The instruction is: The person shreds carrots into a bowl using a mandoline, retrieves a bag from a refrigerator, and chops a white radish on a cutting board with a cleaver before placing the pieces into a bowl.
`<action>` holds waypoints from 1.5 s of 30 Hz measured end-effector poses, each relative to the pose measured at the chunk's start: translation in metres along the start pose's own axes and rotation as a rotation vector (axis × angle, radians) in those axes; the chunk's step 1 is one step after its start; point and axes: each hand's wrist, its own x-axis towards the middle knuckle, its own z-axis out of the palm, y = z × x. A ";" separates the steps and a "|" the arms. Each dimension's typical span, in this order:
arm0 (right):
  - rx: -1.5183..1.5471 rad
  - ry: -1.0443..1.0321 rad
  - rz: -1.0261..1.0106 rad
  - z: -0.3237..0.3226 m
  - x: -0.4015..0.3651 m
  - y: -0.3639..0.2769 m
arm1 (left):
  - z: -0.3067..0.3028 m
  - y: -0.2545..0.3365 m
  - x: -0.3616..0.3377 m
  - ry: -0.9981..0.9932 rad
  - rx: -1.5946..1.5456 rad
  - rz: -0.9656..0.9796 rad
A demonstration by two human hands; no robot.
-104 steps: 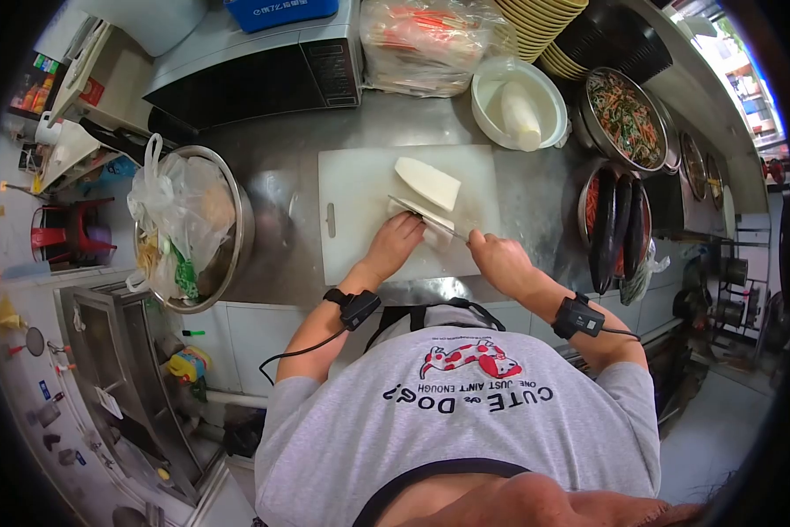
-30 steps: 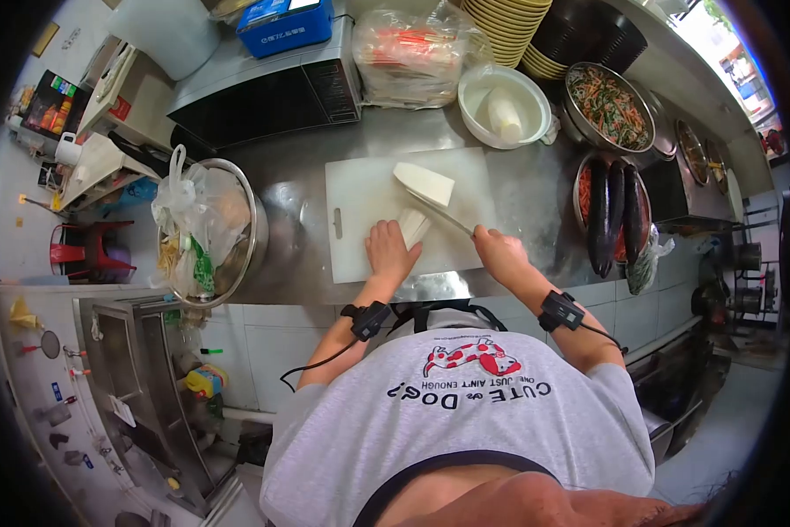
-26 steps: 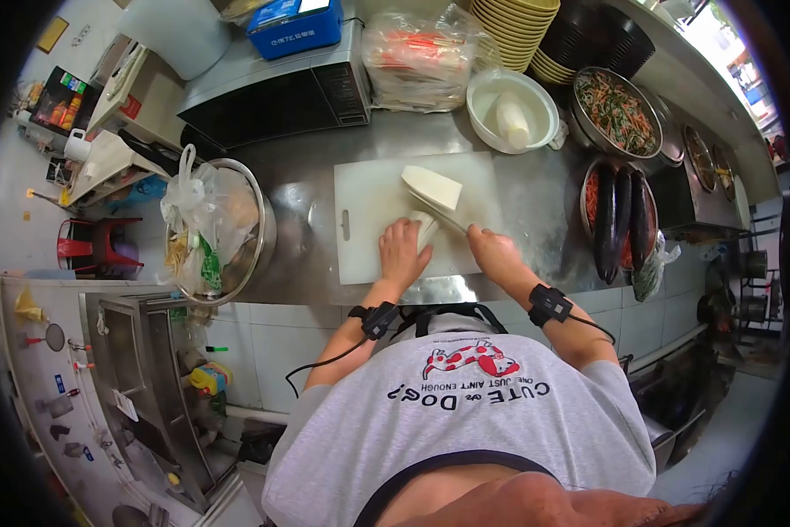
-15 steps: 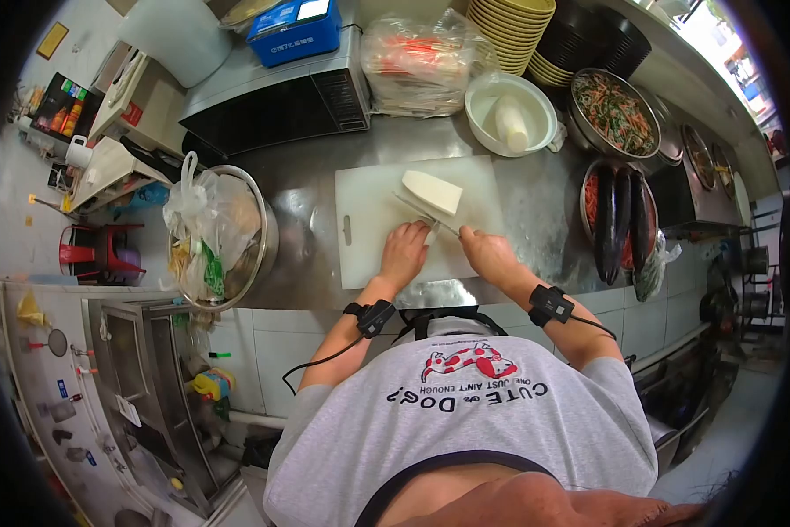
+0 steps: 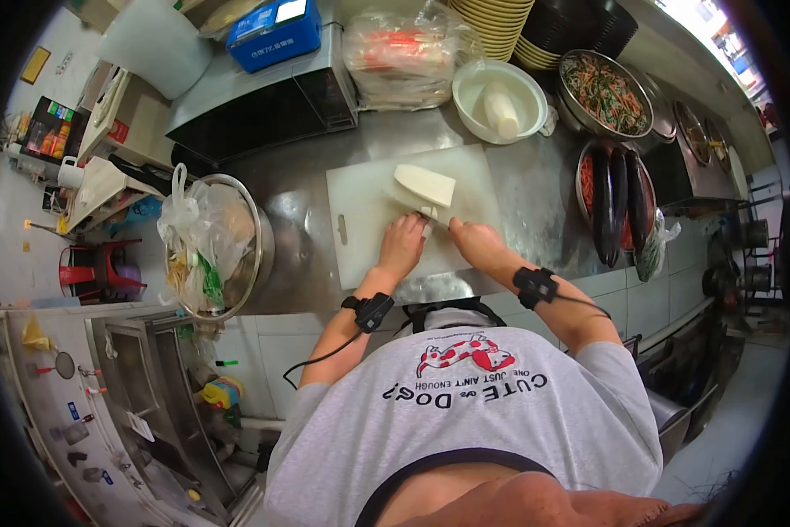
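On the white cutting board (image 5: 360, 189) lies a large white vegetable piece (image 5: 424, 185), its flat cut face toward the right. Closed round the handle of a knife (image 5: 436, 219) is my right hand (image 5: 477, 243), at the right of the board. The blade points up and left, partly hidden by the fingers. My left hand (image 5: 403, 243) is against a small white piece (image 5: 429, 212) beside the blade, just below the large piece. Its fingers are bent and close together; whether they grip the small piece is hard to tell.
Left of the board is a metal bowl (image 5: 261, 255) with plastic bags. Behind stand a microwave (image 5: 267, 114) and a white bowl (image 5: 540, 112) holding a white vegetable. At right are dark eggplants (image 5: 620, 206) on a bowl and a bowl of shredded vegetables (image 5: 604, 95).
The view has shifted slightly. The knife blade has turned and now sits lower, beside the small piece, with less of it showing. Both hands stay close together below the large piece.
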 end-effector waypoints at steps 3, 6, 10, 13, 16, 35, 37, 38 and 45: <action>-0.018 -0.005 0.014 -0.005 0.001 -0.005 | 0.001 -0.005 0.002 -0.010 -0.011 0.002; -0.012 0.048 -0.009 -0.010 -0.012 -0.016 | 0.001 -0.002 0.001 -0.014 -0.042 -0.024; -0.011 0.065 -0.010 -0.004 0.001 -0.003 | 0.000 -0.004 0.003 0.016 -0.012 0.009; 0.008 0.079 -0.018 -0.009 -0.001 -0.015 | 0.002 -0.007 -0.002 -0.007 -0.014 -0.017; 0.010 0.046 -0.002 0.008 -0.010 -0.011 | 0.000 -0.003 0.001 0.006 -0.070 -0.032; 0.009 0.105 0.028 -0.002 -0.001 -0.016 | 0.006 -0.007 -0.005 0.080 -0.040 -0.004; 0.041 0.137 0.017 -0.009 -0.007 -0.025 | 0.008 -0.014 -0.002 0.038 -0.020 -0.030; 0.047 0.119 0.025 -0.001 -0.007 -0.021 | 0.011 -0.010 -0.009 -0.002 -0.008 -0.061; 0.086 0.095 0.020 -0.008 0.001 -0.024 | 0.004 -0.007 -0.005 0.086 -0.064 -0.018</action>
